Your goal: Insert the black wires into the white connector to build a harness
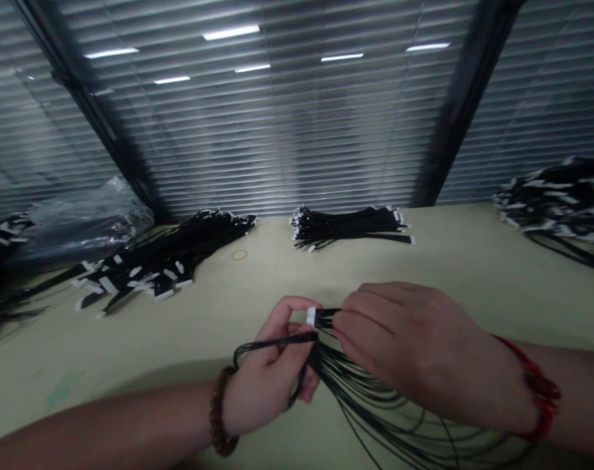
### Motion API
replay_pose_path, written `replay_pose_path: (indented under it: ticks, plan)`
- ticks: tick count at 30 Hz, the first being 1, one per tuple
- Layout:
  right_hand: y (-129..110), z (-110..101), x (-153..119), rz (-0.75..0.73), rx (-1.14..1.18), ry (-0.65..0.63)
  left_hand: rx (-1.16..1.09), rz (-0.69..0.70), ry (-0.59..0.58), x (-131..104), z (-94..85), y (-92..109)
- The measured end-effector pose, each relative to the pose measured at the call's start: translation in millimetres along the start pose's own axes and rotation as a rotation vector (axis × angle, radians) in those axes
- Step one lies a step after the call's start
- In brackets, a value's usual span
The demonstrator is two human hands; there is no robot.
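Observation:
Between the thumb and forefinger of my left hand is a small white connector. A bundle of thin black wires also runs through that hand, fanning down to the right beneath my other hand. My right hand is closed on the short black wires that enter the connector, close beside its right side. Its fingertips are partly hidden behind the knuckles. The far ends of the loose wires pass out of view at the bottom.
On the pale table lie a black cable pile with white connectors at left and a neat cable bundle at back centre. A larger pile is at right. A clear plastic bag, a rubber band and window blinds stand behind.

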State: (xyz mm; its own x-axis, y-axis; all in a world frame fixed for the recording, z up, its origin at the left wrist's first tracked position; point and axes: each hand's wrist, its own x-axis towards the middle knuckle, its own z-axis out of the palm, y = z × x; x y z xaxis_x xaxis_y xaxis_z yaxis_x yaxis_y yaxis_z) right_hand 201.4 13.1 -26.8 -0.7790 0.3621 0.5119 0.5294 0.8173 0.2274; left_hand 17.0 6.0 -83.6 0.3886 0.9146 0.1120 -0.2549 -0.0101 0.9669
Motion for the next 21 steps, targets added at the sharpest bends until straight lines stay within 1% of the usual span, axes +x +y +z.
replay_pose_path:
  ticks: [6,8,14,18,21]
  plan:
    - [-1.0,1.5,-0.5,-0.175,-0.09,0.1,-0.029,0.006,0.026,1.0,0.3,-3.4]
    - [-0.6,1.9,-0.3,-0.199,-0.073,0.098,-0.02,0.013,0.01,0.5,1.0,-3.5]
    - [0.2,4.1,0.5,-0.179,-0.03,0.058,0.012,0.009,-0.042,-4.0,2.6,-0.5]
    - [1.3,2.8,2.2,-0.169,-0.024,0.059,-0.025,0.02,-0.052,-3.9,1.8,-0.8]
    - [3.4,-0.1,3.5,-0.136,-0.041,0.046,-0.066,-0.002,-0.063,-2.8,0.9,-1.1]
